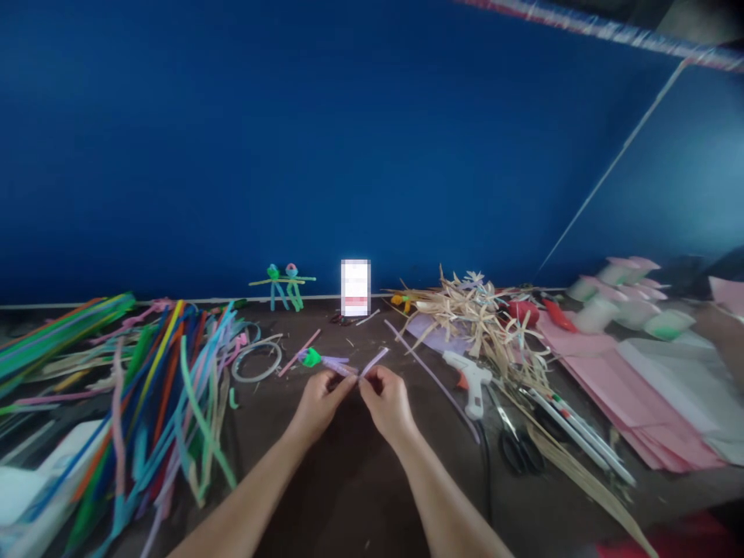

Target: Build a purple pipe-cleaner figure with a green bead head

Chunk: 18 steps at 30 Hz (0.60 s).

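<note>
Over the middle of the dark table, my left hand (325, 399) and my right hand (387, 399) meet at the fingertips. Thumb and fingers of the left are closed on a lavender pipe cleaner figure (339, 366), which has a bright green knot (311, 357) at its far end. A short lavender pipe cleaner (375, 360) is pinched in my right hand and slants up to the right. Where the two pieces come close, the fingertips hide whether they touch. To the right lies a long lavender pipe cleaner (433, 377).
Loose coloured pipe cleaners (156, 403) cover the left side. A glue gun (472, 380), black-handled scissors (520, 449), a straw-coloured heap (465, 306) and pink sheets (610, 387) lie right. Two pipe cleaner figures (284, 288) and a lit phone (356, 287) stand by the blue wall.
</note>
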{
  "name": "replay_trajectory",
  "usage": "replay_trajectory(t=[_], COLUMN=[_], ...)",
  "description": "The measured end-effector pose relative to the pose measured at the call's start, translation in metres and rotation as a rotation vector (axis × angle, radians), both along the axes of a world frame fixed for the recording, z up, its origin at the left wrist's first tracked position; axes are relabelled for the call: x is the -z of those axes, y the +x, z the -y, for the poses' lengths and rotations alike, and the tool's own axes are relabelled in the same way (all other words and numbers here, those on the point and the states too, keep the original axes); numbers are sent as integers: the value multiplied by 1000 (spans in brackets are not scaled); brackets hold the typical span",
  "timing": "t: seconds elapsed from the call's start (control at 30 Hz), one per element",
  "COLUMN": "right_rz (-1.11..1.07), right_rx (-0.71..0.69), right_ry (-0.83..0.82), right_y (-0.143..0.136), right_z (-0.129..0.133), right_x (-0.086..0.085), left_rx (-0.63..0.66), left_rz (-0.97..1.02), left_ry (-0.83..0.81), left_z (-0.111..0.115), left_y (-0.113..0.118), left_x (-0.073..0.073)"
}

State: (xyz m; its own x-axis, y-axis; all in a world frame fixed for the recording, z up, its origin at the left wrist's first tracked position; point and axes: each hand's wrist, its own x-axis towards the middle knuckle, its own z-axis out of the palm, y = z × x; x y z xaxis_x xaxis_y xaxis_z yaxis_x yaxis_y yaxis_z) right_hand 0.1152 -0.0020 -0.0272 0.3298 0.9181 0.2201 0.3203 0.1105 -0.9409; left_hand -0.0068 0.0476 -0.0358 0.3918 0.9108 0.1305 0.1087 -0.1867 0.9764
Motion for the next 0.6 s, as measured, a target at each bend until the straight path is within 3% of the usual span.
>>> replay_trajectory(t=[0.27,0.6], right_rz=[80,64], right_rx=[-10,-37], right_ry=[82,99], right_y=[-2,-2], right_z=[3,3], right_x=[-1,-1], left_rx=[11,16], left_rz=[93,49], left_ry=[-103,30], left_z=[-1,0], left_y=[0,-2], left_x=[3,0])
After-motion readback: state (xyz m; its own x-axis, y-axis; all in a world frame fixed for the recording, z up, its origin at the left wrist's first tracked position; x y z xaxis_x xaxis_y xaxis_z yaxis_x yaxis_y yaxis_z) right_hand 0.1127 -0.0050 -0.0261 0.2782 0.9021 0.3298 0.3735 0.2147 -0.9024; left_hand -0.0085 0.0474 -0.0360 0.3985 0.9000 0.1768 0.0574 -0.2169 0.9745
